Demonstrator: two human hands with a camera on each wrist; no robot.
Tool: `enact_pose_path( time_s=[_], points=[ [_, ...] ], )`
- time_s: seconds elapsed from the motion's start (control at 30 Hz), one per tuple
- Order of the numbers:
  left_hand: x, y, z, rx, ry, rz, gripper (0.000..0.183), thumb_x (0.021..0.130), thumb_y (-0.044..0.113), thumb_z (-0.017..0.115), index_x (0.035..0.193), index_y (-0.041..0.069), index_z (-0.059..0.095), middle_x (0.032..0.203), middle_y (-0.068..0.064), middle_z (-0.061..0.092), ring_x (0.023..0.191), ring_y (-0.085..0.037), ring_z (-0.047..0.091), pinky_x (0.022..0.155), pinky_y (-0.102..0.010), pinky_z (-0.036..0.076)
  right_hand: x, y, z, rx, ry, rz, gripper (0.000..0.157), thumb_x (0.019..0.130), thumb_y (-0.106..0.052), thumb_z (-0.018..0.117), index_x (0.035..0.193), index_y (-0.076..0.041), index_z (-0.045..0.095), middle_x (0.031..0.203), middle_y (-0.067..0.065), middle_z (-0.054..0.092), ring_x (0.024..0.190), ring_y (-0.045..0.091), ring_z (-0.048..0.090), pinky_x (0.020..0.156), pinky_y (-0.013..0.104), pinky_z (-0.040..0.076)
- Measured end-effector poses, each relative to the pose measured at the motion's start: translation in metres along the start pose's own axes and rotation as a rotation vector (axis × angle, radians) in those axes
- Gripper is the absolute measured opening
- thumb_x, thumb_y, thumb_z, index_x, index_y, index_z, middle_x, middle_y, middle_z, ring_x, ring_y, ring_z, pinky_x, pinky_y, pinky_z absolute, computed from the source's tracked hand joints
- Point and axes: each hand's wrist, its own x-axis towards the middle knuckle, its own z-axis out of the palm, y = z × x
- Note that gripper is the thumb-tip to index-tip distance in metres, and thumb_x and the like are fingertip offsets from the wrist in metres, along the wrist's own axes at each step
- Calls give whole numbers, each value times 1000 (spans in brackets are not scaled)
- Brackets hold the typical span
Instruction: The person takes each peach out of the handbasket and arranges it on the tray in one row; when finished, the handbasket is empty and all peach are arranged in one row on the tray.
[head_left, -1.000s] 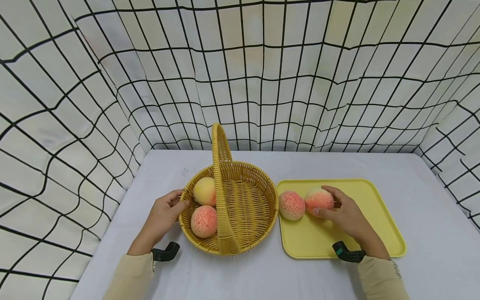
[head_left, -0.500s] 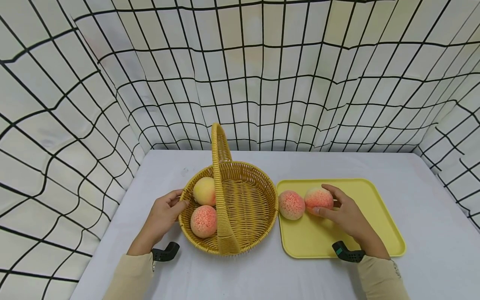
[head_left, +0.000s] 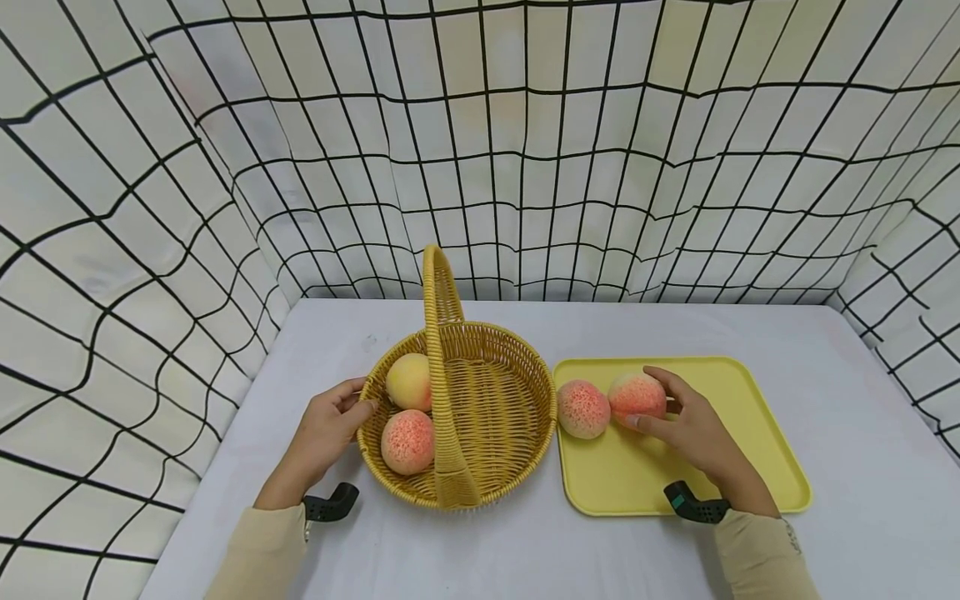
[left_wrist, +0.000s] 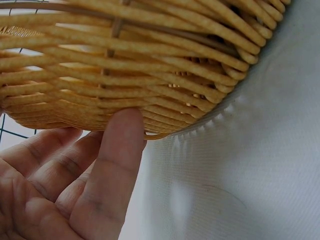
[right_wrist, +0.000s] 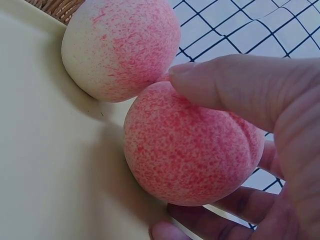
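right hand [head_left: 693, 425] wraps thumb and fingers round a pale-topped peach [head_left: 637, 397] on the yellow tray [head_left: 742, 425]. left hand [head_left: 326, 429] pinches the wicker basket [head_left: 491, 417] at its left edge, probably to steady it. second peach [head_left: 584, 410] seems to touch the held one, sitting between it and basket. inside, left of handle [head_left: 435, 350]: red-speckled peach [head_left: 407, 442], yellowish peach [head_left: 407, 382]. handle arches high, likely main obstacle. gridded white backdrop [head_left: 542, 179] behind.

The basket [head_left: 495, 408] is woven from bumpy strands with a little shine. The tray [head_left: 735, 442] looks like smooth plastic. The peaches [head_left: 583, 409] have dull, matt skin. Cloth [left_wrist: 235, 195] with tiny ridges covers the desk [head_left: 510, 558]. The sleeves [head_left: 258, 554] are cloth too.
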Motion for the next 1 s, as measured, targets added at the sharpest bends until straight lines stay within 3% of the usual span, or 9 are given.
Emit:
enact_pose_path(
  time_s=[0.4,0.77,1.0],
  points=[
    [0,0,0,5,0,-10,49,107,16,57,150,-4,48,138,-29,62,107,-20,70,79,-25,60,1,-1,1,75,5,-52,82,91,-12,80,162,-12,38,152,22,48,125,41,57,84,23,55],
    [1,0,-1,2,3,-16,50,106,14,56,152,-5,46,139,-30,60,107,-22,70,78,-25,60,4,-2,3,82,13,-26,87,86,-6,83,161,-13,39,153,23,45,124,41,53,81,26,56],
    [0,2,-1,6,2,-15,51,107,16,56,152,-4,46,139,-29,61,107,-21,70,78,-26,60,8,-1,1,19,55,5,85,87,-11,83,160,-12,40,144,25,54,121,42,57,78,30,55]
  ],
)
